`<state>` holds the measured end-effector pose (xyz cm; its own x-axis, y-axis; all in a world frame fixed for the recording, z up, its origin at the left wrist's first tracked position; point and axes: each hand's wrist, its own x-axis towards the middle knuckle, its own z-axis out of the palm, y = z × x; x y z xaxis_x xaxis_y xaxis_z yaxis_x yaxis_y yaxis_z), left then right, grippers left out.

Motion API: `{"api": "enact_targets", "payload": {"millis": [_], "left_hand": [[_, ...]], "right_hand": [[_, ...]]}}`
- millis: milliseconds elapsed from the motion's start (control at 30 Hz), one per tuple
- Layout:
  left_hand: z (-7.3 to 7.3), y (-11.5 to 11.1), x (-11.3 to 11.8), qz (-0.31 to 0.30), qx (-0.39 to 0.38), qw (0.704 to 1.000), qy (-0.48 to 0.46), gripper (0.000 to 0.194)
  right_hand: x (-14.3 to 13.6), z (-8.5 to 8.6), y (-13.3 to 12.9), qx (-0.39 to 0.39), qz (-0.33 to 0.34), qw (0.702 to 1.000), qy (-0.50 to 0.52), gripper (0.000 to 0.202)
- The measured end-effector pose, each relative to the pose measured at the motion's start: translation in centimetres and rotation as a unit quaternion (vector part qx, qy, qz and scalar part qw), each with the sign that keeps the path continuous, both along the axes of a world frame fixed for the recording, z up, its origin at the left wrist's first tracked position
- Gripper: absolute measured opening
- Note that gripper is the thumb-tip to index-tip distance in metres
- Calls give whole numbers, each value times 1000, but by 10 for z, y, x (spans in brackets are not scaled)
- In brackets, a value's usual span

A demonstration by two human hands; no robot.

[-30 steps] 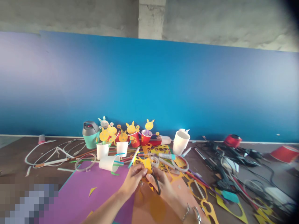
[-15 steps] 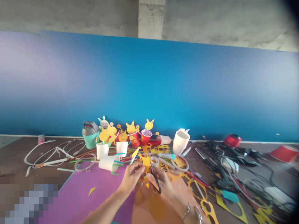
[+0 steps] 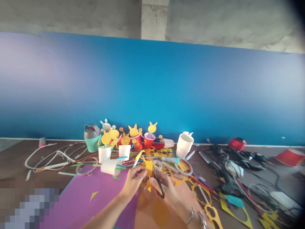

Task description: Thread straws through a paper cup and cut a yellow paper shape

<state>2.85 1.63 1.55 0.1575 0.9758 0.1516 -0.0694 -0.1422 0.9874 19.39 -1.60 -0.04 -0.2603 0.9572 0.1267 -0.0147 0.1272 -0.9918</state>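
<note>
In the middle, my left hand [image 3: 133, 182] pinches a piece of yellow paper [image 3: 149, 166] between thumb and fingers. My right hand [image 3: 165, 186] is closed around a pair of dark-handled scissors [image 3: 161, 189], whose blades reach up beside the paper's right edge. Both hands are over the seam of a purple sheet [image 3: 107, 197] and an orange sheet [image 3: 149, 210]. A small yellow scrap [image 3: 149, 189] shows just under the hands. Behind them stand red cups [image 3: 149, 141] and white cups [image 3: 105, 154] bearing yellow paper figures [image 3: 152, 128].
At the back left is a green and grey bottle [image 3: 92, 138]. A large white cup [image 3: 184, 145] stands right of centre. Cut yellow sheets [image 3: 214, 216], a glue gun [image 3: 228, 178] and cables lie on the right. A red cup [image 3: 290, 157] lies at far right.
The small yellow scrap under my hands has shifted slightly. Both hands stay in nearly the same place, with the paper and scissors still held.
</note>
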Motion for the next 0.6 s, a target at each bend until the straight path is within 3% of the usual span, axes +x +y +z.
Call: {"api": "enact_targets", "payload": {"millis": [400,600], "left_hand": [[8,-2,-1,29,-13,999,-8,35],[10,-1,-2,50,6,999,-8,30]], "right_hand": [[0,2,0,-7,-11,1000,-14,48],[-1,5,-1,-14,-14,1000,-19,48]]}}
